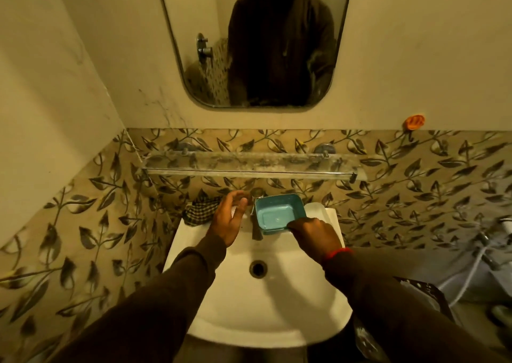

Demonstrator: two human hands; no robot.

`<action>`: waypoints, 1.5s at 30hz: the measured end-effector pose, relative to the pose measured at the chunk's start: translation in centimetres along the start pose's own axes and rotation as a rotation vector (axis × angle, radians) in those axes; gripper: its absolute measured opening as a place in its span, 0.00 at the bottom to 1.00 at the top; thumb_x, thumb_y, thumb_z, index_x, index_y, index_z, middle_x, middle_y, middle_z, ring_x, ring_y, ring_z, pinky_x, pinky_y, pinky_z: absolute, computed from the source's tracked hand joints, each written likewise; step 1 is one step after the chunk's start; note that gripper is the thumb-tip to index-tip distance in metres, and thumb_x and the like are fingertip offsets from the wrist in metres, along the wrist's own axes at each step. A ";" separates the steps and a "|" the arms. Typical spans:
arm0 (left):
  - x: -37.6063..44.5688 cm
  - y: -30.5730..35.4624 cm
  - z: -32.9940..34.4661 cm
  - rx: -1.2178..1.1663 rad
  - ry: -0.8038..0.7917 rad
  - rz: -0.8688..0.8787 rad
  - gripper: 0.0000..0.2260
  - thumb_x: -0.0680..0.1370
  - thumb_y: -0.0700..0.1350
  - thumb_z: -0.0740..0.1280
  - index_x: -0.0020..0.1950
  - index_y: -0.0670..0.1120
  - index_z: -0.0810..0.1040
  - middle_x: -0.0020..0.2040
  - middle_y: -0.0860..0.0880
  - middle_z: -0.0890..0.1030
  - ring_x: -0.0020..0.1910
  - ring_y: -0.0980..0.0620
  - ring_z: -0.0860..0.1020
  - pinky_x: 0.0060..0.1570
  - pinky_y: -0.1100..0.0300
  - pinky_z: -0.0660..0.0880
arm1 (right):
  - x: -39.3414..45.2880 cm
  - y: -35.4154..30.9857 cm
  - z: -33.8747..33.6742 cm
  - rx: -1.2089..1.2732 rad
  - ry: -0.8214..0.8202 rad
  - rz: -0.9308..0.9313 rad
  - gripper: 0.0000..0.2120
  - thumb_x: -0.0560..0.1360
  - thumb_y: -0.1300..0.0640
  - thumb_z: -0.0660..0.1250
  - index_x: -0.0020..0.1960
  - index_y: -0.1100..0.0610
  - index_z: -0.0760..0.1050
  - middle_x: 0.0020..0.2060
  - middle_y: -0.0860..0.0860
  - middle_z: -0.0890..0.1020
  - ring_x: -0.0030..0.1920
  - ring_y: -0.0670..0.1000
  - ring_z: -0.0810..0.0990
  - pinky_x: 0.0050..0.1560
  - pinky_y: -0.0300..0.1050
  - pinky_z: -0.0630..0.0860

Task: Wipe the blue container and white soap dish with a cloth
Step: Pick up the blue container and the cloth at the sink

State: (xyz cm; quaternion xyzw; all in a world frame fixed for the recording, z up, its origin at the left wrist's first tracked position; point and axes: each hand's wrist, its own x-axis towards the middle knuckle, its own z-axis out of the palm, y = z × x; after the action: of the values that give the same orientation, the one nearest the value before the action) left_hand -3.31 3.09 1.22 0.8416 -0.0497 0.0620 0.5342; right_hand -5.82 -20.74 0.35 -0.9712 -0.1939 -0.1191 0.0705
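Head view is showing both sleeved arms reaching over a white sink (194, 254). The right hand (315, 234) is gripping the near edge of the blue container (278, 214), fingers curled over the rim, holding it tilted with its open, empty inside facing the camera, just above the back of the basin and partly in front of the tap (256, 231). Just behind and to the right of it, the white soap dish (317, 210) is sitting on the sink's back ledge, mostly hidden by the container, so only a pale rounded corner is showing. The left hand (228, 218) is hovering open with fingers loosely spread, holding nothing, near the back left of the sink. The checkered cloth (201, 214) is lying bunched on the ledge just beside that hand; whether the fingers are touching it is hard to tell. The glass shelf (249, 164) is hanging above on the leaf-patterned tiles.
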 end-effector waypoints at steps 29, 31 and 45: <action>-7.2 -0.6 -17.7 -0.866 0.570 -0.423 0.24 0.77 0.71 0.60 0.56 0.55 0.83 0.48 0.48 0.89 0.42 0.46 0.88 0.29 0.52 0.83 | 13.7 -13.1 3.9 0.588 -0.151 -0.085 0.15 0.76 0.66 0.63 0.62 0.65 0.75 0.59 0.63 0.79 0.59 0.62 0.77 0.62 0.54 0.73; -7.3 -0.7 -18.6 -0.862 0.551 -0.417 0.25 0.75 0.72 0.61 0.55 0.55 0.84 0.48 0.48 0.89 0.43 0.45 0.88 0.29 0.51 0.83 | 14.8 -13.8 5.0 0.519 -0.275 -0.065 0.18 0.78 0.63 0.62 0.67 0.63 0.72 0.66 0.61 0.74 0.66 0.61 0.72 0.68 0.50 0.67; -5.5 -1.3 -21.6 -0.775 0.469 -0.492 0.38 0.71 0.75 0.60 0.68 0.48 0.80 0.59 0.41 0.86 0.53 0.37 0.86 0.40 0.44 0.85 | 21.3 -17.0 11.8 0.182 -0.538 0.029 0.31 0.80 0.50 0.59 0.78 0.55 0.51 0.77 0.58 0.56 0.76 0.61 0.56 0.74 0.54 0.58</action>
State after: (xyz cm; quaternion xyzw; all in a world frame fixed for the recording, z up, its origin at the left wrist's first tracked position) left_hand -9.65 23.31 8.35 0.5320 0.2515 0.0985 0.8025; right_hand 9.03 4.70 -3.97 -0.9603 -0.2016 0.1617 0.1052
